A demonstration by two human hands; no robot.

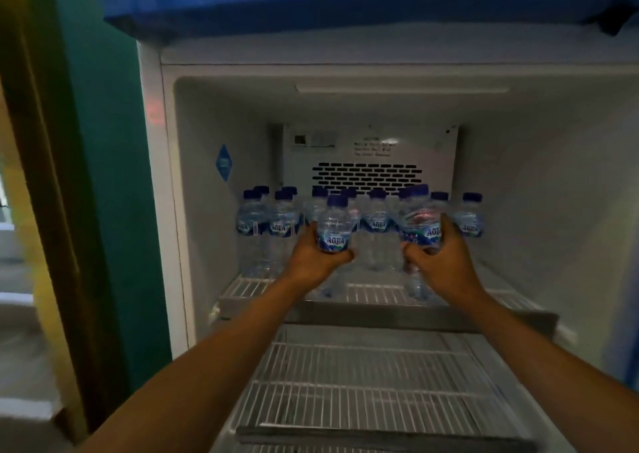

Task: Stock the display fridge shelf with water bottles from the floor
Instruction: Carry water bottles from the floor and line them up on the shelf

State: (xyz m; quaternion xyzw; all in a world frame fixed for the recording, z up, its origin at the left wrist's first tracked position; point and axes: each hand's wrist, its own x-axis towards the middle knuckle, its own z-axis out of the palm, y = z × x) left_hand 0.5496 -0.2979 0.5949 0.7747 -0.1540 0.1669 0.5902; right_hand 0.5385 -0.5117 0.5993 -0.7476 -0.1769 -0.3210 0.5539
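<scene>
Fridge top shelf [249, 288] | left hand [307, 262], right hand [446, 262] each wrapped round a bottle [334, 226] | set upright, labels forward, beside standing bottles [377, 224]

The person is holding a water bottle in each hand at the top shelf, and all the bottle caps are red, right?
Not quite. The head view shows the caps are dark blue, not red. The rest holds: the left hand grips one water bottle and the right hand grips another bottle at the top shelf.
</scene>
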